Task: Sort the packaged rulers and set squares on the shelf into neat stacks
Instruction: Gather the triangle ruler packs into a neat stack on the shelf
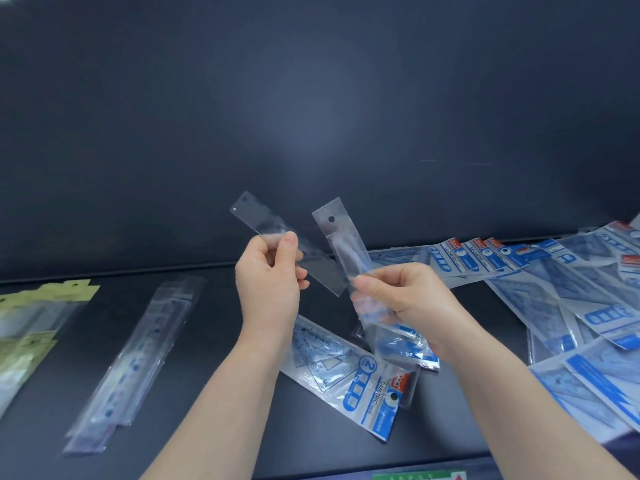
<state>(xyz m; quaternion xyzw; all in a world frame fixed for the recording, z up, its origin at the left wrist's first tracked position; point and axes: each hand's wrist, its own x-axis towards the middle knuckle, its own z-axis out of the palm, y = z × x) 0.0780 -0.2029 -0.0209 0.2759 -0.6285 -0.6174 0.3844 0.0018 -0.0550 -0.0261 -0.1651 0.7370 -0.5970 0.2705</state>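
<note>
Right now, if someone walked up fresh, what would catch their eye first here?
The two raised hands mid-frame: the left hand pinches a short clear plastic ruler pack, the right hand grips a second clear-sleeved short ruler. Next, a loose heap of blue-and-white set square packs sprawls on the right of the dark shelf, against a neat stack of long clear ruler packs at left.

Two bare forearms come up from the bottom edge and lean toward each other, the left forearm (221, 393) steeper than the right forearm (502, 382). The left hand (268, 282) is raised with its thumb up and its fingers curled, pinching a clear ruler (263, 221) near its middle. The right hand (408, 296) sits just beside it, a little lower and not touching it, thumb pointing left and fingers curled round a clear packet (341, 244).
</note>
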